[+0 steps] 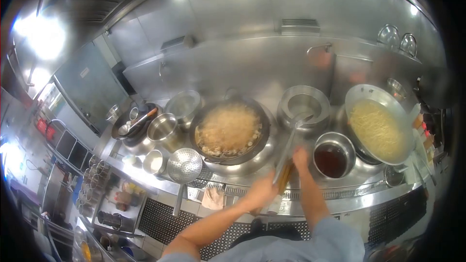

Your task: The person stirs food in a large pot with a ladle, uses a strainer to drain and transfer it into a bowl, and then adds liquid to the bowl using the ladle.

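Note:
My left hand is closed around the lower end of a long-handled metal ladle. Its shaft slants up and away, and the head lies over the metal pot at the back. Beside it, my right hand is closed at the upper end of a yellowish-brown, stick-like thing; I cannot tell what this is. Left of my hands, a large black wok holds browned food in a bubbling, steaming liquid. Close to my right hand stands a pot of dark red-brown liquid.
At right, a wide tilted pan holds pale noodles. A perforated skimmer lies at left, its handle over the counter edge, near several metal pots. Another wok holds tools. A cloth hangs at the front edge.

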Motion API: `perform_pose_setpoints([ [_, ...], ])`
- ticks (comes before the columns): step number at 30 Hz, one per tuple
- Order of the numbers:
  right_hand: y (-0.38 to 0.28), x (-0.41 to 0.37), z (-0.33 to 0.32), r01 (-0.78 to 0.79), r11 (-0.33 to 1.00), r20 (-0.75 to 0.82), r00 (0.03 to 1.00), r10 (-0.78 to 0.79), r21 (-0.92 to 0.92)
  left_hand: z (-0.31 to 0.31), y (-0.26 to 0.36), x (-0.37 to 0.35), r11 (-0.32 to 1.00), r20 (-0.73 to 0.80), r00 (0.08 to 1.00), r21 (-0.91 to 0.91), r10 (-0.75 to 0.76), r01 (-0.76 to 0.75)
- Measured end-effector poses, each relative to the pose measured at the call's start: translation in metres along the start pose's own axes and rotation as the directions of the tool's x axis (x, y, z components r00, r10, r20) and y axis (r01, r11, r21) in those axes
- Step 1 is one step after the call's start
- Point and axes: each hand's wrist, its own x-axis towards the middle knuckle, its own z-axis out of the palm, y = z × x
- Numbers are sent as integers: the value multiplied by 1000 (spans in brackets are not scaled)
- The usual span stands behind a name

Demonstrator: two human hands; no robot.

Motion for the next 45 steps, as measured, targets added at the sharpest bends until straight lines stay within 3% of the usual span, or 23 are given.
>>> perform_pose_setpoints([
  [2, -13, -49, -31, 38, 983, 8, 999, -40, 179, 36, 8, -9, 999, -37, 999, 33, -2, 3],
  [4, -4, -88, -54, 138, 979, 66, 987, -149, 152, 83, 7, -4, 997, -96, 994, 63, 51, -45],
  [7, 14, -149, -112, 107, 992, 217, 972, -90, -71, 133, 33, -2, 994, -173, 980, 73, 98, -87],
  [9, 56, -186, -143, 18, 1000, 168, 986, -16, -9, 183, 34, 8, 987, -198, 969, 90, 151, -136],
  [11, 118, -213, -158, -27, 1000, 58, 998, 27, -6, 210, 54, 14, 982, -143, 986, 180, 83, -57],
  [14, 192, -274, -239, 56, 996, 7, 998, -57, 65, 253, 56, 29, 973, -173, 980, 223, 99, -59],
  [16, 206, -311, -299, -368, 929, 113, 926, 361, 47, 270, 53, 38, 983, -131, 988, 174, 76, -53],
  [17, 227, -329, -314, -424, 899, 78, 905, 418, 105, 276, 49, 43, 992, -85, 995, 125, 47, -36],
  [18, 246, -352, -330, -472, 866, 45, 881, 471, 163, 278, 48, 45, 997, -40, 999, 74, 18, -15],
  [22, 366, -438, -322, -477, 873, 11, 877, 480, -99, 254, 52, 37, 963, 171, 983, -245, -70, 111],
  [26, 409, -481, -304, -550, 790, 162, 783, 601, -272, 212, 21, -9, 980, 244, 969, -183, -37, 84],
  [28, 358, -461, -332, -585, 739, 254, 700, 668, -334, 194, -17, -47, 993, 283, 959, -110, -7, 40],
  [31, 320, -449, -349, -487, 864, 224, 835, 503, -124, 189, -83, -127, 995, 269, 962, 100, -46, 20],
  [32, 313, -442, -367, -423, 878, 267, 840, 472, -222, 195, -105, -149, 981, 289, 957, 193, -31, -27],
  [34, 293, -402, -367, -203, 913, 418, 839, 348, -354, 213, -162, -177, 965, 159, 980, 250, -121, 79],
  [35, 300, -385, -366, -264, 918, 456, 805, 379, -297, 220, -192, -202, 947, 109, 977, 287, -184, 146],
  [36, 287, -363, -369, -355, 912, 430, 804, 410, -205, 226, -201, -217, 907, -95, 928, 193, -361, 373],
  [38, 228, -314, -375, -530, 846, 313, 814, 489, 56, 244, -202, -243, 795, -328, 725, -233, -606, 559],
  [40, 203, -245, -371, -411, 912, 396, 837, 377, 3, 277, -216, -259, 699, -257, 651, -324, -714, 638],
  [41, 195, -224, -361, -272, 960, 274, 930, 244, 68, 287, -229, -271, 778, -66, 777, -110, -626, 618],
  [42, 154, -208, -358, -152, 969, 250, 963, 101, 194, 300, -240, -283, 816, 50, 817, -46, -574, 576],
  [44, 103, -184, -343, -32, 998, 224, 975, 18, 59, 300, -265, -314, 885, 272, 844, 82, -463, 459],
  [45, 79, -180, -337, -25, 999, 228, 973, 30, -25, 294, -274, -327, 816, 267, 783, 23, -562, 578],
])
